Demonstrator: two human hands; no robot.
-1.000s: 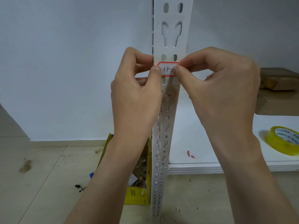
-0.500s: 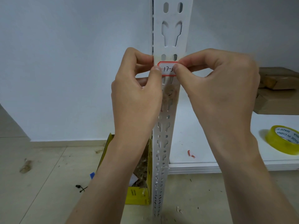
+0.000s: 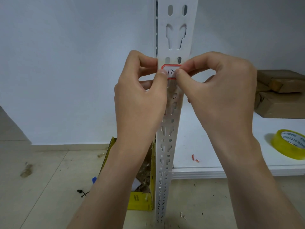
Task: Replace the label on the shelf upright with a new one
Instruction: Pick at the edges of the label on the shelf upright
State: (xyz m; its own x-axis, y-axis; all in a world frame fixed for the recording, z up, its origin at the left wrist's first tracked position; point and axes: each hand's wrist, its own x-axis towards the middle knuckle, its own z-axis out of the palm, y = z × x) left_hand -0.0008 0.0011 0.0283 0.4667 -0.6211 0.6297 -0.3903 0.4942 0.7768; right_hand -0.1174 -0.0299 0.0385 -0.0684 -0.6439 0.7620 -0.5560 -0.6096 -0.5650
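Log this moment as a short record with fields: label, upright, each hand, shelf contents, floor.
label: white with a red border, handwritten "17-" showing, on the upright's front just below two oval slots
upright: white slotted metal, vertical
left hand: thumb presses the label's left end, fingers curled at the upright's edge
right hand: thumb and forefinger pinch the label's right end
shelf: yellowish tape roll, brown parcels, red scrap
floor: open yellow box beside the upright's foot
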